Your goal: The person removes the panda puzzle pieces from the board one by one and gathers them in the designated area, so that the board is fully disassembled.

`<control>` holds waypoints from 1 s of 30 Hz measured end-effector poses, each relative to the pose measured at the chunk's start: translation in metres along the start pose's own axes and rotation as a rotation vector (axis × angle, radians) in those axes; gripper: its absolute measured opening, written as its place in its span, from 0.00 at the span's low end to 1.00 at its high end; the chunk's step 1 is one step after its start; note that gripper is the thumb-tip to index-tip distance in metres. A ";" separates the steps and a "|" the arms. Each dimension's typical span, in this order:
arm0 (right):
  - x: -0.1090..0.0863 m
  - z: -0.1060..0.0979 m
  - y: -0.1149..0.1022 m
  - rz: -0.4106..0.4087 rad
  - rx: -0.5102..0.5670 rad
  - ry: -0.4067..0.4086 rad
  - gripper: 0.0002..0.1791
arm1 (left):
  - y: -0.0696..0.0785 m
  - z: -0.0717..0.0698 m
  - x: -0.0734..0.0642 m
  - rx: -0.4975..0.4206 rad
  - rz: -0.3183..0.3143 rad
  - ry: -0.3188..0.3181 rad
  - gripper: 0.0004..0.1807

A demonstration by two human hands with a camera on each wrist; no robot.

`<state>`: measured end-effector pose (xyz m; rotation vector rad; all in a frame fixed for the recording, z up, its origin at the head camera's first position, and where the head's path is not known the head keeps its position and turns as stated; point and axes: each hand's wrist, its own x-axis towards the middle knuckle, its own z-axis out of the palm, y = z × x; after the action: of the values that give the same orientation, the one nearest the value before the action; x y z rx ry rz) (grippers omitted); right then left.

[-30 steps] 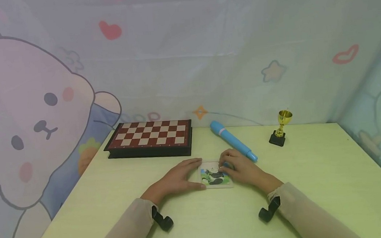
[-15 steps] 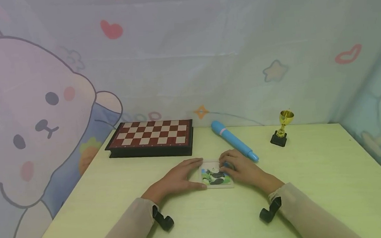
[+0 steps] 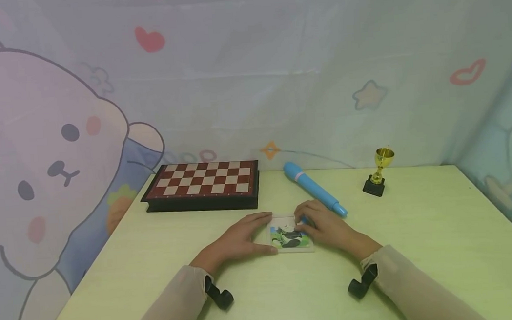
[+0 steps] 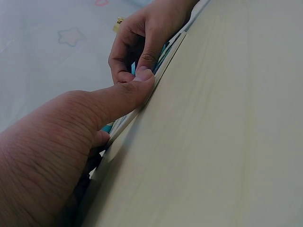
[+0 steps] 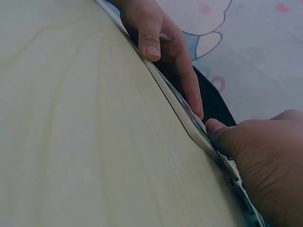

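One left hand [image 3: 238, 237], thumb and fingers wide apart, touches the framed panda picture [image 3: 284, 237] on its right, maybe keeping it still | right hand [image 3: 326, 225]: bent fingers over it, can't tell if pinching | past left hand, chessboard [image 3: 202, 180]; past right, blue stick [image 3: 315, 188]

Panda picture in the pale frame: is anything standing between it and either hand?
Nothing visible is. In the head view, the left hand spans the left side of the panda picture, and the right hand reaches over its right side. The blue stick lies beyond the right hand, not between.
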<state>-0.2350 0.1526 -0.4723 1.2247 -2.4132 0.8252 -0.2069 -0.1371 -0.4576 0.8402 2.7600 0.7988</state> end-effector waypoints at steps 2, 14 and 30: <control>0.000 0.000 0.001 -0.002 -0.007 -0.001 0.10 | 0.000 0.000 0.000 -0.002 -0.002 -0.002 0.53; -0.001 -0.002 0.000 -0.026 -0.012 0.039 0.12 | -0.002 0.000 0.001 0.005 -0.002 -0.007 0.54; 0.001 -0.003 -0.005 0.099 0.096 0.113 0.14 | -0.002 0.001 0.000 -0.003 -0.004 -0.003 0.53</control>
<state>-0.2320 0.1518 -0.4675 1.0680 -2.3835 1.0217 -0.2079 -0.1378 -0.4592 0.8345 2.7560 0.7998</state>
